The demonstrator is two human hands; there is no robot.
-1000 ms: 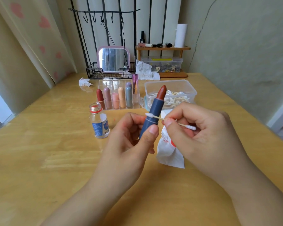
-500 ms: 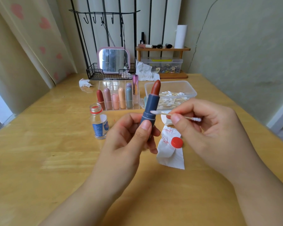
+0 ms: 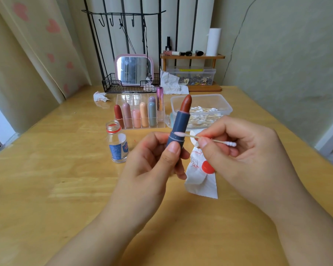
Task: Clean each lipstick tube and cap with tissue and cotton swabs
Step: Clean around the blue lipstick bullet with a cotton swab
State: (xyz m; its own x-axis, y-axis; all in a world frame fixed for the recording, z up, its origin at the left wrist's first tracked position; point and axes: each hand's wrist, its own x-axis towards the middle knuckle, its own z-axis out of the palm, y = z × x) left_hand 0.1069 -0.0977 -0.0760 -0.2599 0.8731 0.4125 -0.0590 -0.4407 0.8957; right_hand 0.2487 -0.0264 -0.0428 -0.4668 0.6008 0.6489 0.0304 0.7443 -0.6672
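My left hand (image 3: 152, 162) grips an uncapped blue lipstick tube (image 3: 179, 125) upright above the table, its brown-red stick extended at the top. My right hand (image 3: 236, 150) pinches a cotton swab (image 3: 206, 139) by its wooden stem. The swab's pink-stained tip touches the ring on the tube's lower part. A crumpled tissue (image 3: 200, 181) with red marks lies on the table under my right hand, and a red bottle cap (image 3: 208, 167) rests on it. A clear organizer (image 3: 138, 114) behind holds several capped lipsticks.
An open small glass bottle (image 3: 117, 143) stands left of my hands. A clear tub of cotton swabs (image 3: 202, 110) sits behind the tube. A mirror (image 3: 134, 70) in a wire basket, a wooden shelf (image 3: 192, 56), a paper roll (image 3: 213, 42) and crumpled tissues (image 3: 100, 96) line the back.
The tube has gone from leaning right to upright in my left hand. The swab tip stays on the tube's ring, now showing a pink stain.
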